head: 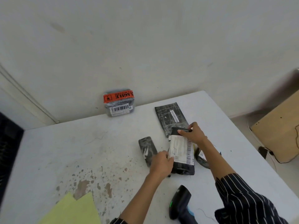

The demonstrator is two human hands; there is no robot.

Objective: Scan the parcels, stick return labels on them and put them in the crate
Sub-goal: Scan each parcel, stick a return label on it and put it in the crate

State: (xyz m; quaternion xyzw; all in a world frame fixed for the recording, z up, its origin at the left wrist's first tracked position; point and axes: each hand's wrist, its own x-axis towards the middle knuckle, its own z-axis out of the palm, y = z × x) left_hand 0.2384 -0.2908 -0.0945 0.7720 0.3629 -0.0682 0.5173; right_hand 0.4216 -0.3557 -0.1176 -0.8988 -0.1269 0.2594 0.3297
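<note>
A black parcel point(182, 152) with a white shipping label lies in the middle of the white table point(64, 151). My left hand point(161, 162) grips its near left edge. My right hand point(192, 133) grips its far end. A small black parcel point(147, 150) lies just left of it. A long black parcel point(171, 118) with a barcode strip lies behind it. Another dark parcel point(201, 157) shows partly under my right forearm. A wrapped parcel point(119, 102) with orange FRAGILE tape leans on the wall at the back. The black barcode scanner point(178, 202) lies at the near edge.
Yellow sheets point(72, 210) lie at the near left of the table. A dark crate point(8, 151) stands off the table's left edge. A cardboard box point(278, 126) with cables sits on the floor to the right. The wall runs close behind the table.
</note>
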